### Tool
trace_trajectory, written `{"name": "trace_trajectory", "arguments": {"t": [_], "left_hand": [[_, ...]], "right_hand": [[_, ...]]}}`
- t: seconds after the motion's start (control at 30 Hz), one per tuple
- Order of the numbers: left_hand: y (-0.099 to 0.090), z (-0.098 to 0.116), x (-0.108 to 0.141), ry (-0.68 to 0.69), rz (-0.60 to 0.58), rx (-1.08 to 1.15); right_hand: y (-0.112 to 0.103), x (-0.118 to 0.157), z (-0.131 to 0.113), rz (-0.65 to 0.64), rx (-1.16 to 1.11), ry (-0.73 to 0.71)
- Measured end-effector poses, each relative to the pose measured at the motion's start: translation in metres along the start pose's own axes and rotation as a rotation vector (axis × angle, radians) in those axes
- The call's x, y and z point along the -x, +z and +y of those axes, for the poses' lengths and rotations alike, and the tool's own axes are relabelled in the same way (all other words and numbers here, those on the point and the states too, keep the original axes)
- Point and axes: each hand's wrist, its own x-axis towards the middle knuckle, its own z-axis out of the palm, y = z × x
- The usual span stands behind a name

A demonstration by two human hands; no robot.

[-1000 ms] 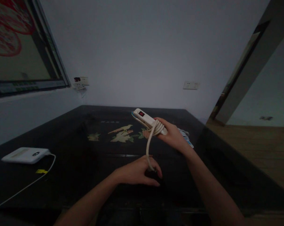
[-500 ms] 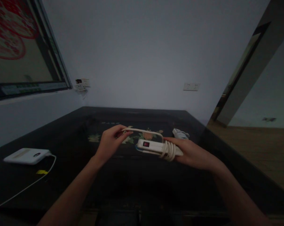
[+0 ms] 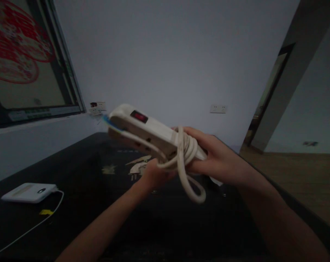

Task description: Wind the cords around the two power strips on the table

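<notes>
A white power strip (image 3: 156, 130) with a red switch is held up, tilted, its left end higher and toward me. White cord (image 3: 191, 147) is wound several times round its right part, and one loose loop hangs below. My right hand (image 3: 219, 158) grips the right end of the strip beside the coils. My left hand (image 3: 155, 174) is behind and below the strip, close to the cord; its fingers are mostly hidden by the strip and cord. A blue strand, blurred, shows at the strip's left end.
On the dark table (image 3: 80, 163) at left lies a white device (image 3: 28, 193) with a thin cable (image 3: 36, 226) and a yellow tag (image 3: 46, 212). Another white object (image 3: 216, 181) is partly hidden behind my right hand. Wall sockets (image 3: 217, 108) are on the back wall.
The power strip has come up and tilted, its left end rising. My left hand has moved right, from pulling the cord out at left to behind the strip. A cord loop now hangs down.
</notes>
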Motion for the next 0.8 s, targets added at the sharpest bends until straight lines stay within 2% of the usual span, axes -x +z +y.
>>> {"name": "trace_trajectory", "arguments": {"t": [0.13,0.2,0.27,0.3,0.37,0.43,0.53,0.57,0.67,0.8], "left_hand": [[0.001,0.01,0.028,0.461,-0.157,0.002],[-0.009,0.011,0.04,0.558,-0.128,0.071],[-0.028,0.009,0.048,0.513,-0.004,0.156],[-0.04,0.006,0.049,0.45,0.084,0.187],[-0.066,-0.002,0.045,0.242,0.274,0.175],[-0.088,-0.014,0.034,0.057,0.433,0.14],[-0.104,-0.04,0.008,-0.09,0.581,0.151],[-0.104,-0.05,-0.001,-0.13,0.578,0.153],[-0.09,-0.078,-0.022,-0.181,0.471,0.111],[-0.05,-0.097,-0.027,-0.031,0.16,-0.003]], "right_hand": [[-0.02,-0.019,0.035,0.248,0.127,0.013],[-0.032,-0.02,0.06,0.308,0.222,0.068],[-0.043,-0.015,0.088,0.333,0.283,0.114],[-0.047,-0.011,0.101,0.297,0.293,0.142],[-0.052,0.002,0.122,0.212,0.328,0.237],[-0.052,0.016,0.131,0.072,0.35,0.301],[-0.046,0.037,0.12,-0.224,0.299,0.28],[-0.043,0.042,0.111,-0.319,0.269,0.266],[-0.037,0.051,0.078,-0.493,0.194,0.277],[-0.036,0.046,0.043,-0.507,0.031,0.145]]}}
